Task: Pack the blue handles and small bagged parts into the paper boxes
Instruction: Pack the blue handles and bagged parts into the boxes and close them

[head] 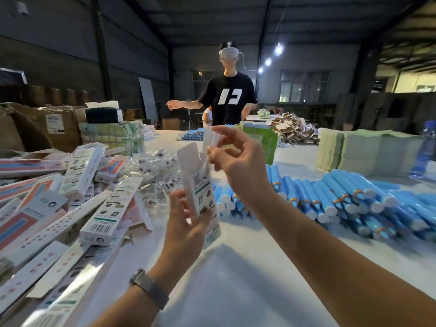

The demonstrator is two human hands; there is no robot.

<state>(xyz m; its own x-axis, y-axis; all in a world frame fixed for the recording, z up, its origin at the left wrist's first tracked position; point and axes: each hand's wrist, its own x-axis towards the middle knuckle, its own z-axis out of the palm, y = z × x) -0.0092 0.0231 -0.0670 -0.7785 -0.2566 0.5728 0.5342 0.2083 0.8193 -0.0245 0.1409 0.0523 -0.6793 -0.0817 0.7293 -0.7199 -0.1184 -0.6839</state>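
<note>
My left hand (186, 223) grips a long white paper box (203, 185) upright above the table, its top flaps open. My right hand (233, 154) is at the box's open top, fingertips pinching a pale flap or small part (208, 139); which one is unclear. Blue handles with white ends (342, 199) lie piled on the table to the right. A heap of small clear bagged parts (155, 166) lies behind the box, left of centre.
Closed and flat printed boxes (70, 208) cover the table's left side. Green-wrapped bundles (118, 135), a green carton (262, 140), stacked pale sheets (361, 149) and a water bottle (424, 149) stand further back. A person in a black shirt (228, 97) stands across the table.
</note>
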